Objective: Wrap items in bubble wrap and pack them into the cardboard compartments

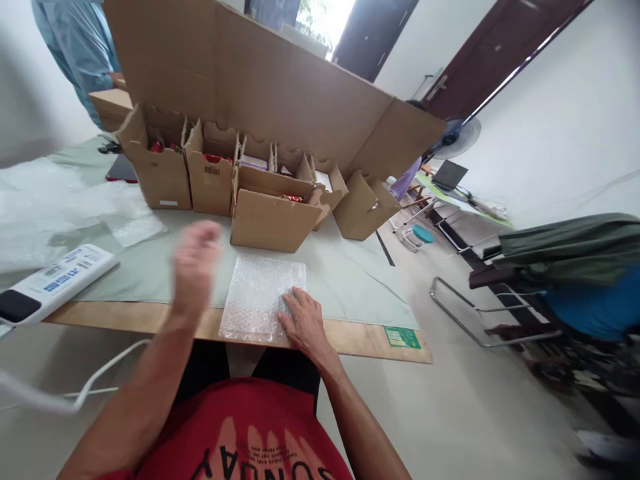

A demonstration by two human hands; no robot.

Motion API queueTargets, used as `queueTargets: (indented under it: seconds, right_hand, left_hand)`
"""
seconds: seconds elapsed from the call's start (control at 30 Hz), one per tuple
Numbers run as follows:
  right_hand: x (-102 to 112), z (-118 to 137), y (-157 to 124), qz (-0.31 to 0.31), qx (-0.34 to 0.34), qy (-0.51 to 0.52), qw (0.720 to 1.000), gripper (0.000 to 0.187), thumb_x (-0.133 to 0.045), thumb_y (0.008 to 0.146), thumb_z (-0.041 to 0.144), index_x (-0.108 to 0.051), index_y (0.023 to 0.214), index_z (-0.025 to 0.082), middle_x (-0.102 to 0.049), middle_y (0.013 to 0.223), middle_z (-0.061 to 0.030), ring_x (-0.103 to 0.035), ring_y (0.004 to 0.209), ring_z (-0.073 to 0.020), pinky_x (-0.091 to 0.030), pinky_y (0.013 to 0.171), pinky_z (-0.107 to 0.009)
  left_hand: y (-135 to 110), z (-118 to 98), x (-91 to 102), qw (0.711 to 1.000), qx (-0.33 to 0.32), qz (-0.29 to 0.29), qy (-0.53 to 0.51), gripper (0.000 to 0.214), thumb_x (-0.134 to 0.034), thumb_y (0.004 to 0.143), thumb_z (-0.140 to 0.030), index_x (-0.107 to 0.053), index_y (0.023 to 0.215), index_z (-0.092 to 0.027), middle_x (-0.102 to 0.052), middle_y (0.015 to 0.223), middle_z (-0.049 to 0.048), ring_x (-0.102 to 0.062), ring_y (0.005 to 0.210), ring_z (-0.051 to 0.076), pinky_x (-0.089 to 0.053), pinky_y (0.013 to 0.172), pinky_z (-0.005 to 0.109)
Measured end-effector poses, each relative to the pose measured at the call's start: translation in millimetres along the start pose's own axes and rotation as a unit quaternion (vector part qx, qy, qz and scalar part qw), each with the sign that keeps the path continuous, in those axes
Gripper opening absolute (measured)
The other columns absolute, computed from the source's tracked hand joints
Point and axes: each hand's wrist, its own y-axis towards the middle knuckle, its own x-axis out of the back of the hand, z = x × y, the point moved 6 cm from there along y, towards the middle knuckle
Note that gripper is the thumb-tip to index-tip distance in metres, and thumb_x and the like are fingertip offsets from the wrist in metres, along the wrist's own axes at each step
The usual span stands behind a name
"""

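A square sheet of bubble wrap point(260, 293) lies at the near edge of the table point(350, 280). My right hand point(303, 320) rests flat on its near right corner, fingers spread and pressing it down. My left hand point(194, 267) hovers above the table just left of the sheet; it is blurred by motion, so I cannot see whether its fingers hold anything. Just beyond the sheet stands an open cardboard box point(273, 213) with something red inside.
Several open cardboard boxes point(160, 160) stand in a row before a tall cardboard panel point(260, 80). A white power strip point(55, 280) and clear plastic sheets point(45, 207) lie at left. Another person in blue point(83, 47) stands far left. Chairs point(525, 293) and a fan point(460, 137) are right.
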Motion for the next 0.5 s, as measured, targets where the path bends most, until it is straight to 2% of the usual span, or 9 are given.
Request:
queueTargets:
  seconds: [0.07, 0.1, 0.17, 0.23, 0.33, 0.43, 0.5]
  right_hand:
    - [5.4, -1.3, 6.3, -0.011, 0.006, -0.003, 1.0, 0.038, -0.059, 0.098, 0.028, -0.064, 0.134, 0.018, -0.057, 0.149, -0.0186, -0.053, 0.138, -0.0338, -0.044, 0.111, -0.052]
    - [6.8, -2.4, 11.0, -0.013, 0.009, -0.002, 1.0, 0.038, -0.057, 0.098, 0.027, -0.064, 0.135, 0.018, -0.057, 0.15, -0.0185, -0.053, 0.138, -0.0332, -0.045, 0.111, -0.051]
    - [6.0, -4.0, 22.9, -0.007, 0.011, 0.003, 1.0, 0.042, -0.056, 0.099, 0.026, -0.061, 0.14, 0.017, -0.055, 0.152, -0.0189, -0.051, 0.14, -0.0328, -0.045, 0.112, -0.05]
    - [0.2, -3.4, 35.7, 0.011, 0.012, 0.007, 1.0, 0.049, -0.057, 0.099, 0.029, -0.056, 0.146, 0.015, -0.051, 0.156, -0.0196, -0.047, 0.145, -0.0337, -0.043, 0.114, -0.05]
    - [-11.8, 1.5, 51.6, 0.04, 0.014, 0.003, 0.999, 0.053, -0.057, 0.101, 0.034, -0.052, 0.151, 0.015, -0.047, 0.16, -0.0192, -0.041, 0.15, -0.0352, -0.039, 0.117, -0.051]
    - [-19.0, 8.9, 62.9, 0.049, 0.026, -0.006, 0.998, 0.052, -0.055, 0.103, 0.037, -0.053, 0.15, 0.016, -0.046, 0.161, -0.0185, -0.038, 0.152, -0.0347, -0.036, 0.119, -0.052]
    - [-20.1, 12.9, 69.4, 0.049, 0.03, -0.009, 0.998, 0.052, -0.055, 0.103, 0.038, -0.053, 0.15, 0.016, -0.045, 0.161, -0.0182, -0.038, 0.152, -0.0347, -0.036, 0.118, -0.051]
  left_hand:
    - [-22.0, -8.4, -66.6, 0.996, -0.033, 0.077, 0.016, 0.032, -0.054, 0.088, -0.029, -0.073, 0.112, -0.021, -0.073, 0.123, 0.0094, -0.067, 0.118, 0.027, -0.054, 0.107, 0.049]
    - [-33.3, -7.4, -88.9, 0.993, -0.047, 0.103, 0.032, 0.031, -0.053, 0.086, -0.025, -0.074, 0.108, -0.021, -0.073, 0.125, 0.0113, -0.065, 0.123, 0.029, -0.051, 0.109, 0.05]
    - [-51.8, 4.3, -111.3, 0.986, -0.065, 0.137, 0.074, 0.035, -0.051, 0.087, -0.02, -0.074, 0.113, -0.019, -0.066, 0.139, 0.0153, -0.054, 0.139, 0.033, -0.041, 0.118, 0.057]
    - [-61.1, 24.1, -111.1, 0.977, -0.07, 0.16, 0.126, 0.038, -0.05, 0.09, -0.02, -0.071, 0.123, -0.017, -0.059, 0.149, 0.0191, -0.046, 0.147, 0.036, -0.032, 0.121, 0.064]
    - [-61.0, 50.8, -95.7, 0.946, -0.101, 0.209, 0.226, 0.043, -0.053, 0.095, -0.028, -0.065, 0.135, -0.019, -0.053, 0.154, 0.0193, -0.043, 0.149, 0.037, -0.028, 0.122, 0.066]
    - [-55.1, 63.0, -84.0, 0.9, -0.151, 0.257, 0.318, 0.047, -0.05, 0.099, -0.033, -0.059, 0.144, -0.021, -0.049, 0.159, 0.0159, -0.041, 0.15, 0.035, -0.028, 0.123, 0.063]
    - [-48.6, 63.0, -80.5, 0.884, -0.157, 0.266, 0.35, 0.048, -0.047, 0.101, -0.033, -0.057, 0.145, -0.02, -0.048, 0.159, 0.0162, -0.041, 0.15, 0.035, -0.03, 0.122, 0.062]
